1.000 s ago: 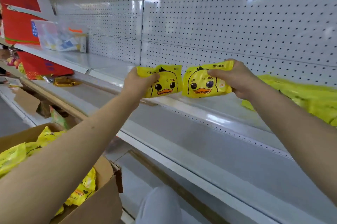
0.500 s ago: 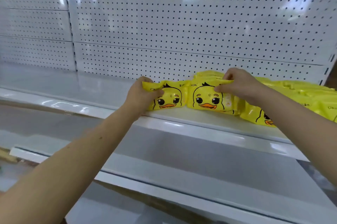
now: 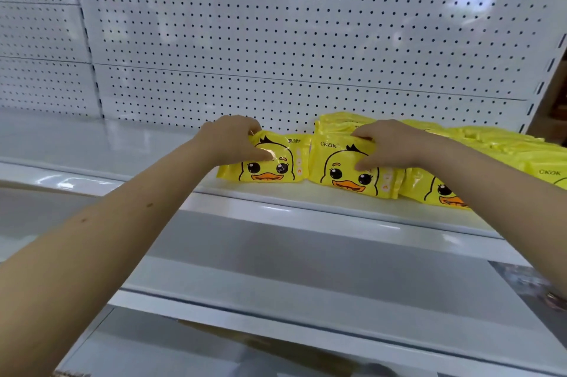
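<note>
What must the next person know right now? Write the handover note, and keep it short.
Left hand grips the left duck pack by its top edge, thumb on its face.
Right hand grips the right duck pack the same way.
Both packs stand side by side at the front of the shelf, bottom edges on it, beside the yellow packs already laid out to the right.
Done: right part of the shelf stocked; these two packs set down.
To do: let go of both, check that they stand, then likely fill the bare shelf to the left.
</note>
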The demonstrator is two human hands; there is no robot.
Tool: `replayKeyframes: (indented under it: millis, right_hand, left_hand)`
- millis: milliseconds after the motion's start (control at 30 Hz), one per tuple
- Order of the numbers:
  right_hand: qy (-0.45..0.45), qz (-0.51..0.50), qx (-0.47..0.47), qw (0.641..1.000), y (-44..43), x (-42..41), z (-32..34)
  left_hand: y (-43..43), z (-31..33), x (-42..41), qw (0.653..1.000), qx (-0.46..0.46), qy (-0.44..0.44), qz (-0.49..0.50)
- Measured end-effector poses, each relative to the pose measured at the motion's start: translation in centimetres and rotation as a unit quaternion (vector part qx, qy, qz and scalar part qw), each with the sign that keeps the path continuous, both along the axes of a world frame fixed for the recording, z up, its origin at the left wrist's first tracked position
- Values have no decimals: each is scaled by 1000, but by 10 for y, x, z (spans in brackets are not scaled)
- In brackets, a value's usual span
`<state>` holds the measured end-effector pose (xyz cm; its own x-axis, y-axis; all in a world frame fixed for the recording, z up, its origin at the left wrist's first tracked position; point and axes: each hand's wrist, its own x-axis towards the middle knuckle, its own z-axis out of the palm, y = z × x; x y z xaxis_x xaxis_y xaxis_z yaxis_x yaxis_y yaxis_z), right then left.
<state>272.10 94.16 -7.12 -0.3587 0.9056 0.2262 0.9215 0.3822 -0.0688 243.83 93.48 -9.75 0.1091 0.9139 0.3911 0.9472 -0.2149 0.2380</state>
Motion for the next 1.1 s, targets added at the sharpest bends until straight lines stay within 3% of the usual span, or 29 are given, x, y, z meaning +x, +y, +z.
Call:
replayKeyframes:
  millis: [233,433,600,700,933,1100]
  right_hand:
    - [-23,1,0,1000,-2,10,8]
    - [-99,-22,76,992,-3,3,-11]
    - [-53,-11,84,995,-6,5,-14]
    - [-79,-4,111,991,-5,2,-17]
    - [101,43,92,990,19,-19,4]
    - [134,56,33,989,58,-58,26]
  left_hand:
    - [11,6,0,998,0,-42,-40]
    - [23,2,-2,996,-1,-77,-46]
    - [32,4,2,996,-1,-71,-60]
    - [38,6,4,996,-4,-71,-62]
    - [53,9,2,993,16,-98,-63]
    - [66,16,-2,990,32,-119,-67]
